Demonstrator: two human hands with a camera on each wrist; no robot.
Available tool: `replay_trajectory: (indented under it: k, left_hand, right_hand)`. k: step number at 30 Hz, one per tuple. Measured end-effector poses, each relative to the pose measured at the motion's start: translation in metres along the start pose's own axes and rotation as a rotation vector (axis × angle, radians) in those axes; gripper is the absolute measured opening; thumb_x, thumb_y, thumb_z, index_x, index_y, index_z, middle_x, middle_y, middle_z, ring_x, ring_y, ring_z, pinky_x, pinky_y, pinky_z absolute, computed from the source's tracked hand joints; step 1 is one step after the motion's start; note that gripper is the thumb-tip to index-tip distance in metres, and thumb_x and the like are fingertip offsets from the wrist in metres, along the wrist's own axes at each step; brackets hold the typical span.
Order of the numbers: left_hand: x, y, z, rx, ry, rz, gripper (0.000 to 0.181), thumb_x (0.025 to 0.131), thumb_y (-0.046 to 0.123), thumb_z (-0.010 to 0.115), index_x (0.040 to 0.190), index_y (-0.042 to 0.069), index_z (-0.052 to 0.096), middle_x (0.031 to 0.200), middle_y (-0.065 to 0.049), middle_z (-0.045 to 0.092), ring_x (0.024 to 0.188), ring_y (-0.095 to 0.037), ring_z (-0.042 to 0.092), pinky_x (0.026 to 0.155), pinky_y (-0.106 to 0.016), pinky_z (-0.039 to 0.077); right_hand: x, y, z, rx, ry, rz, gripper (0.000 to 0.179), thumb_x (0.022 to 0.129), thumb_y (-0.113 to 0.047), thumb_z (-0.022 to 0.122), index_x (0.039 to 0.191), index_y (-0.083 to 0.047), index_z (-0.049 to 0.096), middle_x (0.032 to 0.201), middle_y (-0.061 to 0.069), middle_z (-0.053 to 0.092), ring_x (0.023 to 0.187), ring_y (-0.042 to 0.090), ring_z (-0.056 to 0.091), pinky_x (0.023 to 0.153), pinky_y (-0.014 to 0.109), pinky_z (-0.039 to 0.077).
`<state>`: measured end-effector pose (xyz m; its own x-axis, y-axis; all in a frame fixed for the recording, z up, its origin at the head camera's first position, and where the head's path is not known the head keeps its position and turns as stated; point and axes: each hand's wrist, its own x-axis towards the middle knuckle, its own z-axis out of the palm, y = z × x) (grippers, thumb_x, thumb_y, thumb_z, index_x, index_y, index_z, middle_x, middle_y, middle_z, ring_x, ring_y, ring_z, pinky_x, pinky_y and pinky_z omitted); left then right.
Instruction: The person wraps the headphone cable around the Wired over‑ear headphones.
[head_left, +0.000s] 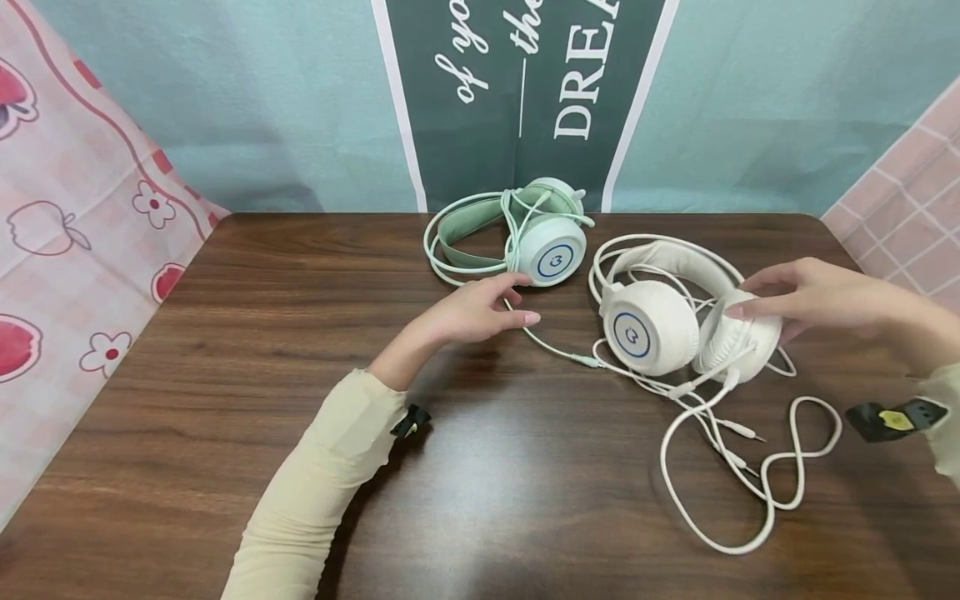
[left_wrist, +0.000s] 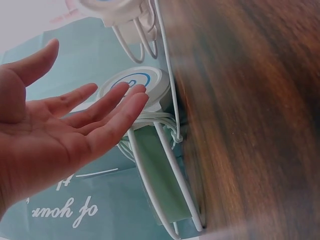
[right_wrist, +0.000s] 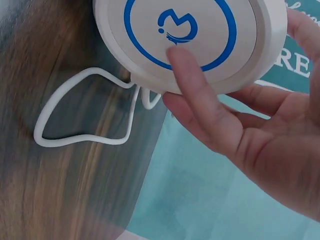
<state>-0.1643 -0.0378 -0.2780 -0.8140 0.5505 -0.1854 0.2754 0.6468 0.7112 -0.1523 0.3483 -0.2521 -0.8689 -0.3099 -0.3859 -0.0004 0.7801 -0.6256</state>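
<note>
A pair of white headphones [head_left: 652, 325] with a blue ring on its ear cup lies at the right of the table. My right hand [head_left: 817, 296] holds its right ear cup, thumb by the cushion; in the right wrist view one finger lies across the cup's blue logo [right_wrist: 182, 27]. Mint-green headphones [head_left: 552, 254], their cable wound about the headband, sit at the back middle. Just in front of them is my left hand [head_left: 480, 308], holding nothing, fingers loosely spread in the left wrist view. The green plug [head_left: 587, 361] lies between the two headsets.
White cable [head_left: 757, 546] loops over the table's right front, with white plugs [head_left: 738, 429] beside it. The brown wooden table [head_left: 225, 400] ends at a teal cloth backdrop [head_left: 300, 108]. Patterned pink cloth [head_left: 67, 233] hangs at the left, pink tile-patterned cloth [head_left: 911, 200] at the right.
</note>
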Motion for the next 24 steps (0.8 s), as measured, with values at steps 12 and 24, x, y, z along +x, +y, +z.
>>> replay_trajectory:
  k: [12,24]
  left_hand:
    - [-0.002,0.001,-0.002,0.032,-0.007,0.013,0.054,0.088,0.033,0.059,0.134,0.011,0.042,0.119,-0.012,0.057,0.1,-0.018,0.057,0.089,-0.03,0.04]
    - [-0.002,0.001,-0.001,0.029,-0.033,0.023,0.055,0.088,0.033,0.059,0.134,0.009,0.042,0.121,-0.013,0.056,0.106,-0.019,0.055,0.092,-0.029,0.038]
  right_hand:
    - [0.001,-0.013,0.016,-0.266,0.083,-0.215,0.036,0.078,-0.02,0.071,0.11,-0.006,0.061,0.103,0.002,0.061,0.09,-0.003,0.05,0.072,0.013,0.038]
    - [0.002,-0.021,0.027,-0.315,0.06,-0.469,0.036,0.073,-0.015,0.075,0.107,-0.016,0.062,0.102,-0.009,0.06,0.095,-0.002,0.051,0.078,0.011,0.037]
